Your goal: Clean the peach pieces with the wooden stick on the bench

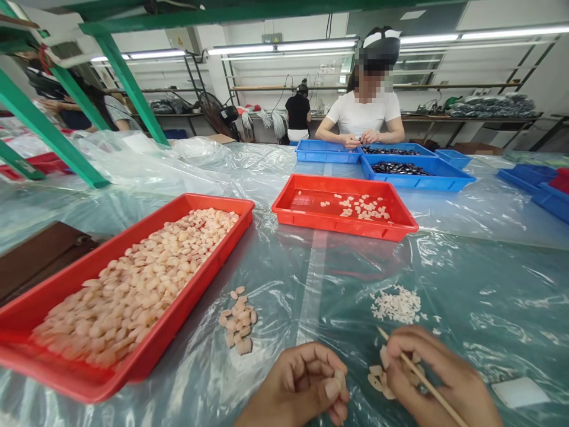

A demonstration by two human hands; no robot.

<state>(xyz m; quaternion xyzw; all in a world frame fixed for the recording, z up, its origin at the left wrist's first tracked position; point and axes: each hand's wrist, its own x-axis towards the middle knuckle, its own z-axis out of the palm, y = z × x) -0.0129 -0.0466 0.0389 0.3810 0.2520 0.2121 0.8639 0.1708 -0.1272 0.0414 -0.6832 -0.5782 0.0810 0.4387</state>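
My left hand [302, 385] is at the bottom edge, its fingers pinched on a small pale translucent piece [340, 378]. Just to the right, my right hand [438, 379] grips a thin wooden stick [418, 376] that points up and left. A few pale pieces [377, 379] lie between the two hands. Left of my left hand lies a small heap of the same pieces [237, 323]. Beyond my right hand sits a patch of smaller white scraps [397, 305]. Everything rests on a plastic-covered table [293, 279].
A long red tray [186, 302] full of pale pieces runs along the left. A second red tray [344, 224] with few pieces stands ahead. Blue trays [415, 178] of dark parts lie before a seated person in white [367, 112]. Green frame legs [48, 133] stand left. A white card [520, 392] lies right.
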